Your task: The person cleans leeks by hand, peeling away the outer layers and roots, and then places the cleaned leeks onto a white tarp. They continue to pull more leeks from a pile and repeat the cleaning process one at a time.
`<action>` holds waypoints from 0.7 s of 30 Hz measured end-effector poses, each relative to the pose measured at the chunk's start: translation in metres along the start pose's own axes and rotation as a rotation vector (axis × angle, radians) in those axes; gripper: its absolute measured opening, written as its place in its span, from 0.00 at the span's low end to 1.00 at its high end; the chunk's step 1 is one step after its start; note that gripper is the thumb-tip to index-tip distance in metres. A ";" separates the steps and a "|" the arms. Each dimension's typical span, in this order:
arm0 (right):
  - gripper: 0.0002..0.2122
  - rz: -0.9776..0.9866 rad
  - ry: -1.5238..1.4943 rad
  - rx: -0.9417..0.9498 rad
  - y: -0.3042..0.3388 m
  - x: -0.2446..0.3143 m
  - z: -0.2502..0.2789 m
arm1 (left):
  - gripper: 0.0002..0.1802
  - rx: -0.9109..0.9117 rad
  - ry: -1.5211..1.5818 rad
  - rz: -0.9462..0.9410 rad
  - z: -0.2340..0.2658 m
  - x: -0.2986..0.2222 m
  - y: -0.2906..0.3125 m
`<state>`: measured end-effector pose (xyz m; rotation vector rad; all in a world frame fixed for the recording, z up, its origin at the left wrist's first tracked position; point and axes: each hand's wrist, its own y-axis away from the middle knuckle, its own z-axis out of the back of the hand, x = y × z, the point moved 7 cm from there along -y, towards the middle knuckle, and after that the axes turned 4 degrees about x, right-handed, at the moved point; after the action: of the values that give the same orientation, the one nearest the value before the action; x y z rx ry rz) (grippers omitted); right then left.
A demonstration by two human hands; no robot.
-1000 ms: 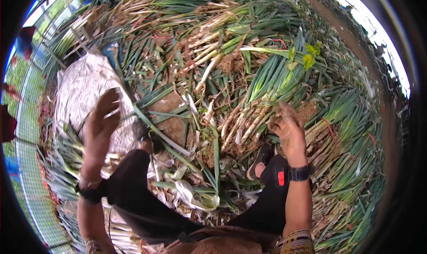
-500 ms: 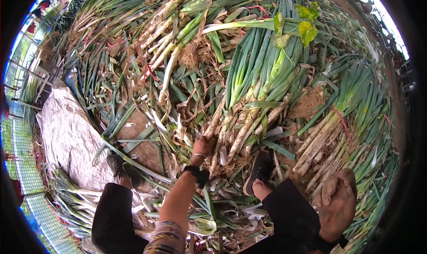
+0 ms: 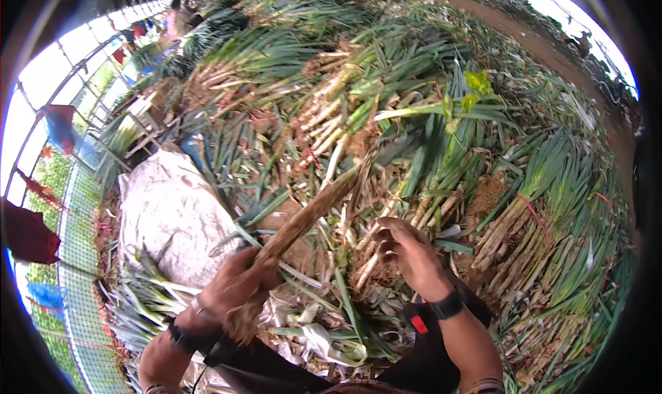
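A long leek (image 3: 308, 214), its stalk brown with dirt and dry outer skin, slants up and to the right across the view. Its root end is in my left hand (image 3: 239, 283), whose fingers wrap round it; shaggy roots hang below the palm. The green end blurs over the heap. My right hand (image 3: 412, 256) hovers to the right of the stalk, apart from it, with curled but separated fingers and nothing in them. Beyond it lies a loose bunch of leeks (image 3: 441, 159) with green tops pointing away.
A pale sack (image 3: 169, 214) lies at the left, with cleaned leeks (image 3: 148, 301) in front of it. Tied leek bundles (image 3: 531, 194) spread along the right. More leek piles (image 3: 276, 56) cover the far ground. Green netting (image 3: 83, 283) runs along the left edge.
My left hand has risen from the bunch and moved left and nearer, bringing up one leek. My right hand has come inward from the lower right. The view has tilted upward.
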<state>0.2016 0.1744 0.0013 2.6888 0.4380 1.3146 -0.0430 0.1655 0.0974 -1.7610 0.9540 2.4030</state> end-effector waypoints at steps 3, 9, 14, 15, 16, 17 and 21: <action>0.19 -0.048 -0.184 0.170 -0.025 -0.041 -0.018 | 0.16 -0.125 0.068 0.033 0.019 0.017 0.097; 0.20 0.107 -0.487 0.235 -0.043 -0.011 -0.048 | 0.23 -0.329 0.561 0.145 -0.016 0.129 0.183; 0.14 0.255 -0.171 0.217 -0.042 0.016 -0.049 | 0.21 0.293 1.228 0.121 -0.088 0.221 0.102; 0.14 0.284 -0.073 0.248 -0.043 0.021 -0.039 | 0.22 0.403 1.258 0.137 -0.106 0.226 0.088; 0.15 0.267 -0.152 0.147 -0.033 0.032 -0.023 | 0.19 0.283 0.969 0.136 -0.109 0.214 0.069; 0.21 0.341 -0.094 0.063 -0.027 0.042 -0.002 | 0.18 0.569 1.200 0.187 -0.129 0.191 0.064; 0.17 0.373 -0.404 0.057 -0.033 0.053 0.040 | 0.10 0.850 1.176 0.198 -0.170 0.160 0.043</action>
<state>0.2572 0.2233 0.0088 3.0815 -0.0751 0.7857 0.0289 -0.0040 -0.0523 -2.5316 1.8311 0.4775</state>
